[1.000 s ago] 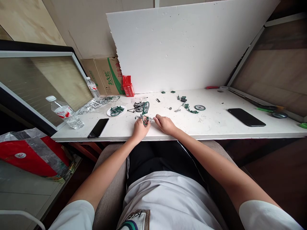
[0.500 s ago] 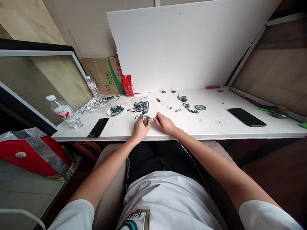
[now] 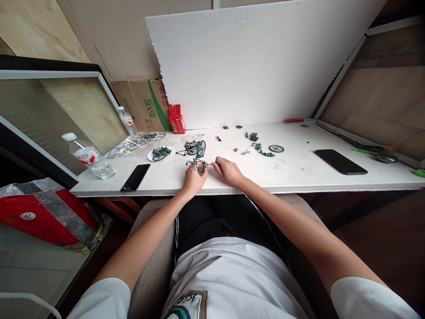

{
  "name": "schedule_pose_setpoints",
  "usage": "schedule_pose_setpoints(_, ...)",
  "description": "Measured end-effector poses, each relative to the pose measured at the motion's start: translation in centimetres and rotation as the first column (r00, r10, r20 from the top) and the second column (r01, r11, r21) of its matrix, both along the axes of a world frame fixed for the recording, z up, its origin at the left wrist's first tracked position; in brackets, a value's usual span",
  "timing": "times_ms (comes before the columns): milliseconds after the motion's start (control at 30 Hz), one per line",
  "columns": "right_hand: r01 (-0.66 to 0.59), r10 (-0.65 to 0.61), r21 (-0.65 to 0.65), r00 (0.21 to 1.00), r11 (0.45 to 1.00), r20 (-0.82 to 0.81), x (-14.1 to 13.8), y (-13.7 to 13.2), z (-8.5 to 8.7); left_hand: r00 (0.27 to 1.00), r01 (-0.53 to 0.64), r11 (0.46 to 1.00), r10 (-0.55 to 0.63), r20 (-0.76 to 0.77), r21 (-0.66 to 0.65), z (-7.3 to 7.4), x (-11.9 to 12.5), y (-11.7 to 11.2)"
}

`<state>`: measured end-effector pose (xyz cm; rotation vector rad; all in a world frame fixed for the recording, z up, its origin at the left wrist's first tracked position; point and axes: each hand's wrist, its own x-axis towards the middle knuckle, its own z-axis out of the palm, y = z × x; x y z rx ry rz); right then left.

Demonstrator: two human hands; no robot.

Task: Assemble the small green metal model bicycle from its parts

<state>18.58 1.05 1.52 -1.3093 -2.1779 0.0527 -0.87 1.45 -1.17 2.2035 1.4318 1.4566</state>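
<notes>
My left hand (image 3: 195, 178) is closed on a small green model bicycle (image 3: 202, 167) at the table's front edge; the fingers cover part of its frame. A green-rimmed spoked wheel (image 3: 201, 149) stands just beyond those fingertips, and I cannot tell whether it is joined to the held piece. To the right, my right hand (image 3: 229, 170) pinches a thin dark rod (image 3: 209, 165) that points left at the model. Its kind is too small to make out. Behind the hands lies a black model bicycle frame (image 3: 189, 148).
A white plate (image 3: 150, 157) bears green parts. Loose green pieces (image 3: 266, 153) and a wheel (image 3: 276, 148) lie to the right. Phones (image 3: 135, 177) (image 3: 340, 161) flank the work area. Water bottles (image 3: 91, 157), a red box (image 3: 176, 119) and a white board (image 3: 232, 66) stand around the table.
The view has shifted very slightly. Both hands keep nearly the same place and hold, with the rod still at the model.
</notes>
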Motion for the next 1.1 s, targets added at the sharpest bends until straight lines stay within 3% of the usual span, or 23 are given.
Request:
schedule_pose_setpoints(367,-0.095,0.096,0.009,0.989,0.995,-0.113,0.0,-0.3,0.1,0.998,-0.024,1.000,0.023,0.052,0.008,0.2,0.1,-0.1)
schedule_pose_setpoints(867,-0.114,0.159,0.248,0.972,0.962,-0.172,0.5,0.8,-0.9,0.996,-0.015,0.999,0.018,0.087,-0.039,-0.6,-0.3,0.7)
schedule_pose_setpoints(1100,-0.124,0.155,0.212,0.978,0.969,-0.136,0.5,0.6,-0.7,0.996,-0.030,0.998,0.033,0.079,-0.047,-0.4,-0.3,0.5)
